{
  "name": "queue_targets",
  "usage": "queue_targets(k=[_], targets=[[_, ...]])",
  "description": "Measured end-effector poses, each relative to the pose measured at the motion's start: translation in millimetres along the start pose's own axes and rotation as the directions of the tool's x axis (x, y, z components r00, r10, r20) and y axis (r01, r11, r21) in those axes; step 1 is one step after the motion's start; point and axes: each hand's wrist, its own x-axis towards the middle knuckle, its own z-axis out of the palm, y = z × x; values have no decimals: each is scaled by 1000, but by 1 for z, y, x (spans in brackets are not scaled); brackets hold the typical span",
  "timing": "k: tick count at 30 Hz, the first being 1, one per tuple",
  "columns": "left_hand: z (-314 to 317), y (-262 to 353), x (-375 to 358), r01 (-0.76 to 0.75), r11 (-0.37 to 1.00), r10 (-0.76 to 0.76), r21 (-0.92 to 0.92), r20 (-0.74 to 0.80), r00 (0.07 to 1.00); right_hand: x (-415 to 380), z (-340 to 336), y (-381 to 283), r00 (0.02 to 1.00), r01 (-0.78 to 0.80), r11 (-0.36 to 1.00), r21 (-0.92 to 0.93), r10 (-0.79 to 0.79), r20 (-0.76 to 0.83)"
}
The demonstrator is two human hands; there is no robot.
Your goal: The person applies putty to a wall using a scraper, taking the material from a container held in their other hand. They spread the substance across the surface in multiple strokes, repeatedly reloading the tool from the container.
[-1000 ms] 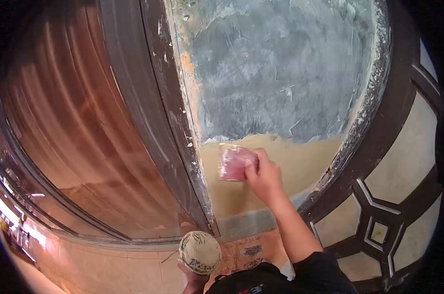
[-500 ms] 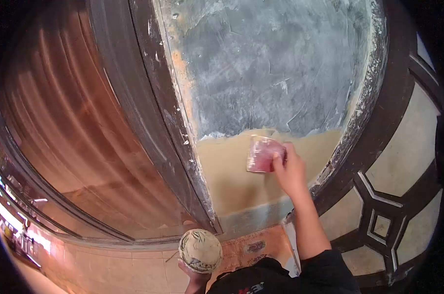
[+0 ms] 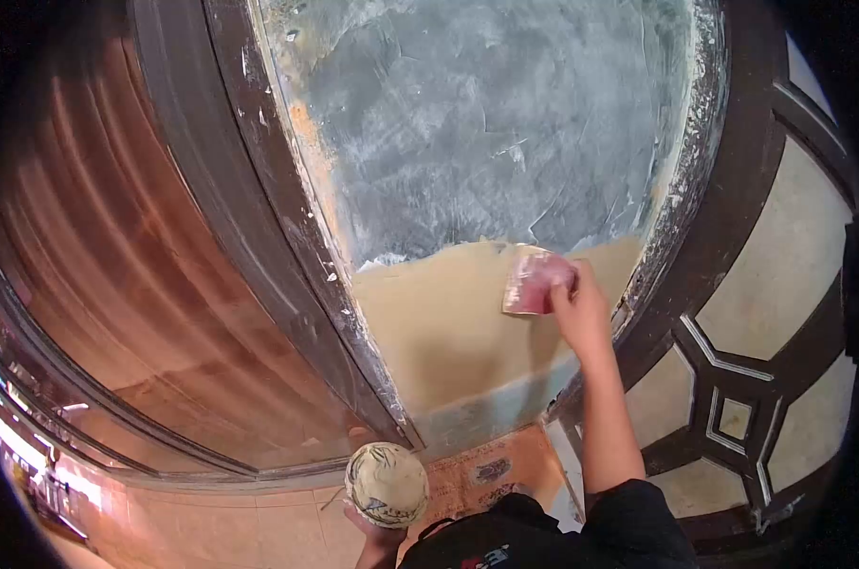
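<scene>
My right hand [image 3: 584, 308] grips a flat pinkish-red scraper [image 3: 535, 283], its face against the beige coat [image 3: 439, 322] on the lower wall panel. Above that coat, the panel is rough grey plaster [image 3: 486, 123]. Low in the view, my left hand [image 3: 377, 533] holds a round container [image 3: 387, 484] of pale, cream-coloured paste from below. Its fingers are mostly hidden under the container. A thin stick or handle shows at the container's left side.
Dark wooden framing [image 3: 249, 218] with chipped edges borders the panel. Left of it is glass with a brown curtain [image 3: 116, 247] behind. A dark door with pale panels [image 3: 766, 256] stands right. Below are floor tiles [image 3: 192, 522] and an orange-brown patch [image 3: 491, 471].
My right hand has moved the scraper rightward across the beige coat. The view has shifted slightly, so the wall and frames appear further left. My left hand still holds the container.
</scene>
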Motion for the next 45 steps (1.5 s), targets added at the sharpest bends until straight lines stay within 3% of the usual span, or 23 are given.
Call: queue_targets(k=[2,3,5,7,10,12,14,16,19,23,26,29,30,32,34,35,36,37,38,39,41,43,45], targets=[[-20,-9,-1,28,999,-28,-47,-20,999,-3,-16,13,978,-210,977,-36,210,-9],[-30,-15,-2,51,994,-55,-92,-39,998,-4,-10,10,977,-212,977,-39,212,-8],[-24,-13,-5,73,992,-77,-108,-42,996,-9,17,-14,998,-44,999,-19,45,37],[-16,-14,-4,111,984,-117,-140,-35,993,-11,27,-54,986,-10,1000,-18,13,164],[-13,-14,0,116,986,-117,-119,0,993,1,26,-49,986,-25,998,-57,34,161],[-18,-13,-1,131,983,-130,-127,15,991,4,9,-5,993,-112,994,18,111,43],[-24,-16,-3,55,986,-60,-154,-25,998,-2,1,67,986,-130,990,-53,124,-111],[-28,-17,-6,83,977,-93,-196,-42,995,-20,-10,99,960,-238,964,-120,215,-179],[-22,-15,-4,98,979,-107,-178,-45,993,-48,1,110,934,-338,940,47,342,-101],[-14,-21,3,131,980,-137,-150,-29,990,-49,29,47,990,-135,986,95,130,57],[-4,-29,8,120,986,-114,-113,60,992,-38,37,6,970,-188,960,207,148,195],[10,-27,6,169,979,-161,-111,73,984,-40,55,51,982,-189,958,215,182,50],[7,-29,5,159,980,-153,-118,55,987,-46,63,98,950,-313,922,229,300,88],[3,-29,2,136,981,-142,-136,-36,989,-74,49,125,888,-373,737,563,459,-11],[-2,-27,-8,175,964,-194,-201,-77,978,-132,66,244,810,-567,786,245,586,-7],[-1,-24,-14,220,938,-256,-267,-107,961,-150,53,226,731,-671,700,244,680,57],[12,-16,-18,234,951,-247,-204,-41,968,-168,38,207,640,-761,604,235,759,120],[8,-22,-16,227,952,-241,-206,-47,969,-212,60,302,643,-760,607,234,755,128],[0,-31,-13,187,963,-202,-193,-65,977,-271,103,372,772,-635,740,222,598,213],[-3,-37,-14,147,973,-164,-178,-84,983,-273,71,345,771,-636,740,219,595,226],[26,-34,-9,155,966,-176,-205,-88,980,-225,48,251,654,-757,525,389,604,456],[44,-36,-2,168,953,-192,-253,-73,979,-181,19,202,672,-732,592,336,546,501],[71,-34,6,160,973,-172,-168,-57,983,-158,12,195,831,-526,705,476,304,466]])
